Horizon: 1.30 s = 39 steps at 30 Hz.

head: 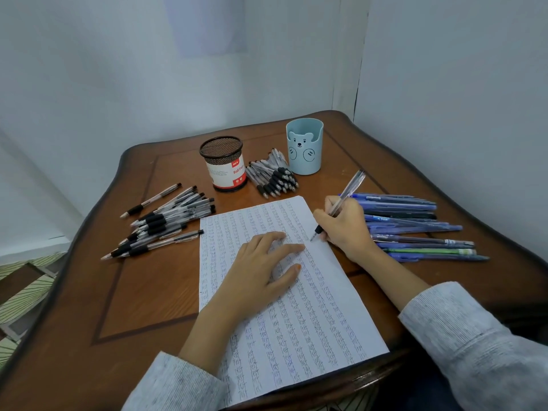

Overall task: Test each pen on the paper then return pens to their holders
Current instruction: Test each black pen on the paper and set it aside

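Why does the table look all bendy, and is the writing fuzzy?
Head view: the wide lens bows the table, so its rim curves; head view: light is soft and even, only a faint shadow under the left hand; head view: writing on the paper reads "test" near the bottom but gets too small farther up, while the pen in the right hand looks sharp.

1. We see two arms of one person, each in a long sleeve of pale grey fabric.
2. The left sleeve [178,384] is a fine knit with thin, close ribbed lines.
3. The right sleeve [474,336] matches it in colour and weave.
4. Both cuffs are plain and leave the wrists, left hand [261,268] and right hand [347,223] uncovered.
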Each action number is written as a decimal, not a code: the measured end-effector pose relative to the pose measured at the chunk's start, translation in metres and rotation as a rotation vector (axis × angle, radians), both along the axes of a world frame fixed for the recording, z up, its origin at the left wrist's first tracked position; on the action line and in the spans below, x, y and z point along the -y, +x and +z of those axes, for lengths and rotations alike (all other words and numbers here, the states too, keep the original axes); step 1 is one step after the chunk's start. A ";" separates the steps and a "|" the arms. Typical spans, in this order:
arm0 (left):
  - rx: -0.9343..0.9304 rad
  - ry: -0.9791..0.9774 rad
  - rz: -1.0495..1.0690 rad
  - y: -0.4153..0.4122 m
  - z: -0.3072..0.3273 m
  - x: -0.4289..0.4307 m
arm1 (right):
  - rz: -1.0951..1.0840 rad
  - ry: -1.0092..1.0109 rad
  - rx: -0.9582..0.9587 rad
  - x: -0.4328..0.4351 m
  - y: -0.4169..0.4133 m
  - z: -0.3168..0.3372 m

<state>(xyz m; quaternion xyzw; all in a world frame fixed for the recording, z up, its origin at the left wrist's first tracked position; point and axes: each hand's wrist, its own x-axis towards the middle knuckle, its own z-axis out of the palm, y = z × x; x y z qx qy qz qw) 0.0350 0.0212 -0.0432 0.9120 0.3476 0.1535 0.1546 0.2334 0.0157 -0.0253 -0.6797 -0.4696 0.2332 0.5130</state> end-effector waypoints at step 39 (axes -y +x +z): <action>-0.016 -0.020 0.004 -0.001 0.003 0.001 | 0.058 0.030 0.009 0.000 0.000 0.001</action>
